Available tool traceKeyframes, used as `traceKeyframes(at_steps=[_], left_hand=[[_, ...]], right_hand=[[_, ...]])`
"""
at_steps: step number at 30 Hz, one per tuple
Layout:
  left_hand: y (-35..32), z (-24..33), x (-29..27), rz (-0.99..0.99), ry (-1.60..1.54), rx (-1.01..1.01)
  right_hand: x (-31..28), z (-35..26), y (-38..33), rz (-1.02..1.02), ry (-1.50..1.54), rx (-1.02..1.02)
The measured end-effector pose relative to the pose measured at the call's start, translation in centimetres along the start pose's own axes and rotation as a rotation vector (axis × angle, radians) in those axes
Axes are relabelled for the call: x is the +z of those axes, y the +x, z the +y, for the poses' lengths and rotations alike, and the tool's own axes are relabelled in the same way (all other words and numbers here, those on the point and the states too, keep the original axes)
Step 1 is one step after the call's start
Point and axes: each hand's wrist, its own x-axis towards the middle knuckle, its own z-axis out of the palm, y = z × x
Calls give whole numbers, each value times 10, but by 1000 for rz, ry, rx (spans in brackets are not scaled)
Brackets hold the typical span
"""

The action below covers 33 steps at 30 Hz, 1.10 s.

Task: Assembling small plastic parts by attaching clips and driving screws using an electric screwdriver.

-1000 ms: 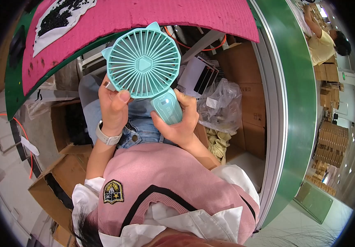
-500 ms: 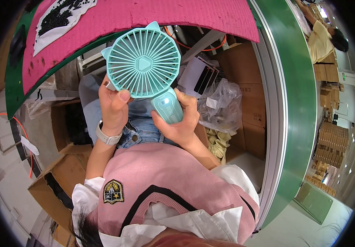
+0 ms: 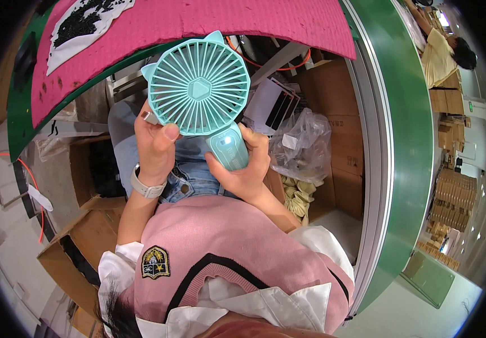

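**Light-looking fan (image 3: 199, 89), best held by its handle (image 3: 228, 149)**

The left hand (image 3: 155, 142) pinches the lower rim (image 3: 193, 133); the right hand (image 3: 248, 163) grips the handle. The fan's head lies just beyond both. It looks stiff and smooth; the thin ribs are probably fragile.

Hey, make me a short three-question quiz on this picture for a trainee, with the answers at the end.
1. Which hand grips the handle of the fan?
2. True or false: the left hand touches the fan's round head.
3. Choose one. The mat on the table is: A white; B pink; C yellow.

Key:
1. The right hand.
2. True; its thumb lies against the lower rim.
3. B.
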Motion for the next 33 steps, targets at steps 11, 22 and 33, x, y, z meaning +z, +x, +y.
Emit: traceKeyframes(at_steps=[11,22,33], left_hand=[[-2,0,-2,-13,-10,10],[-2,0,-1,30,-43,23],[-1,3,-4,-88,-24,55]], right_hand=[[1,1,-3,6,-9,-22],[-1,3,2,-22,-45,-81],[10,0,0,78,16,-66]])
